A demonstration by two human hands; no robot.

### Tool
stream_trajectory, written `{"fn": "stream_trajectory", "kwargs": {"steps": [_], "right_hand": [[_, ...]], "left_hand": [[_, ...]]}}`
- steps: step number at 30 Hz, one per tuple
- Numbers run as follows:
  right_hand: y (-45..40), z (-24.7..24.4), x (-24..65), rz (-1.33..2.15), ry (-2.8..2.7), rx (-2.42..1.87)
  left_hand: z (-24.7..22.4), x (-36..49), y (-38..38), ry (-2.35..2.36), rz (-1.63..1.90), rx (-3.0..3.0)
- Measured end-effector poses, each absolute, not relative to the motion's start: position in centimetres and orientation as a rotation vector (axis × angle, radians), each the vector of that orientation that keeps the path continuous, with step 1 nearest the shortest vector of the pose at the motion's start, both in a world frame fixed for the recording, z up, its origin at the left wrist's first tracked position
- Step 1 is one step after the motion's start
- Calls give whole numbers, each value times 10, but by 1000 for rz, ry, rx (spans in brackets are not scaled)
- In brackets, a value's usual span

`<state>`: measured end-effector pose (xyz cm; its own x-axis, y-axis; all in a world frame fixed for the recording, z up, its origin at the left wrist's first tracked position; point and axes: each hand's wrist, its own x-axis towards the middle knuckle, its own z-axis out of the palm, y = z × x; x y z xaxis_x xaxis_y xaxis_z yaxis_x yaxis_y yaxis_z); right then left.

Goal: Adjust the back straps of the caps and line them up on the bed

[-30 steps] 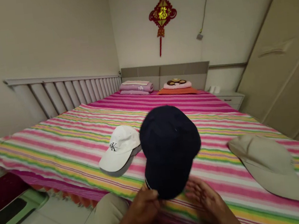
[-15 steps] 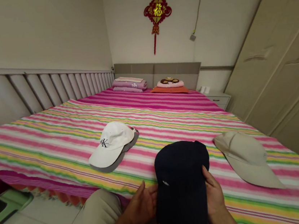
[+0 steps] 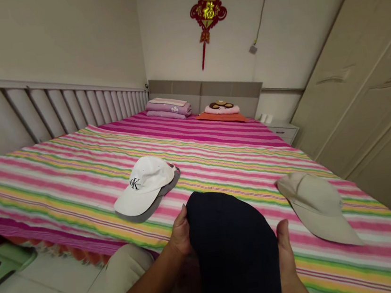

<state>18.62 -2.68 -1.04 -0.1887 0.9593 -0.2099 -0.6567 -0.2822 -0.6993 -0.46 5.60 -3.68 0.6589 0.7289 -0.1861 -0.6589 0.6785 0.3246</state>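
Observation:
A dark navy cap (image 3: 234, 246) is held up in front of me, over the near edge of the bed. My left hand (image 3: 180, 234) grips its left side, thumb along the edge and the other fingers hidden behind the fabric. At the cap's right side is my right hand (image 3: 287, 263), thumb raised and fingers out of sight behind it. Left of the dark cap, a white cap (image 3: 151, 178) with black "CK" letters lies on the bed, brim toward the lower left. A beige cap (image 3: 316, 200) rests to the right, brim toward the lower right.
Under the caps spreads a striped bedspread (image 3: 88, 174). Folded bedding (image 3: 167, 109) and an orange pillow (image 3: 221, 116) sit by the headboard (image 3: 226, 92). A radiator (image 3: 80, 106) runs along the left wall. At lower left stands a green stool (image 3: 12, 264).
The dark cap has turned so its small white mark no longer shows. My left hand has moved up and taken hold of its left edge. The other caps stay put.

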Motion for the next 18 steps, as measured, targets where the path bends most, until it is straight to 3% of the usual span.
{"fn": "stream_trajectory", "kwargs": {"steps": [10,18], "right_hand": [[-22,-3,202,1562,-491,-644],[-34,1,208,1636,-577,-596]], "left_hand": [[-4,-8,75,441,836,358],[3,-7,64,330,829,472]]}}
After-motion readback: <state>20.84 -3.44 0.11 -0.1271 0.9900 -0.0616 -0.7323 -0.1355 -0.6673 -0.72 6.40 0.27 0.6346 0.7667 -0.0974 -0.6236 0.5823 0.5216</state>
